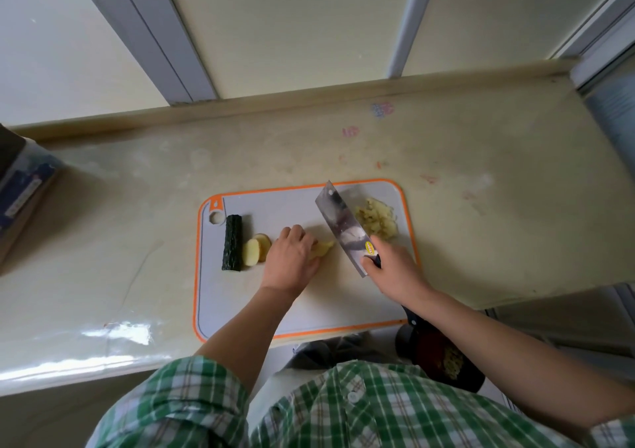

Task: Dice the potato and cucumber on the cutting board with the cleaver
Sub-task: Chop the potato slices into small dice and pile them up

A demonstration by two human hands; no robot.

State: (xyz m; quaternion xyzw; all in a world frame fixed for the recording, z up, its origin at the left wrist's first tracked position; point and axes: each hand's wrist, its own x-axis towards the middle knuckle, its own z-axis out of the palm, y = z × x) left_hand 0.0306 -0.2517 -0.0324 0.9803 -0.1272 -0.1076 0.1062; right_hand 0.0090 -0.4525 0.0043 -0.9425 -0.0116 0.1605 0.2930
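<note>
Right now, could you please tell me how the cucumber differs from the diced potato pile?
The cucumber is dark green; the diced potato is pale yellow. The cucumber is one uncut length, the diced potato a heap of small bits. The cucumber lies at the left end of the board, the diced potato at its right end, beyond the cleaver. Both rest on the board.

The cutting board [226,293] looks like matt grey plastic. On it, the cleaver [340,224] has a shiny metal blade, and the cucumber [232,243] has rough, bumpy skin.
</note>
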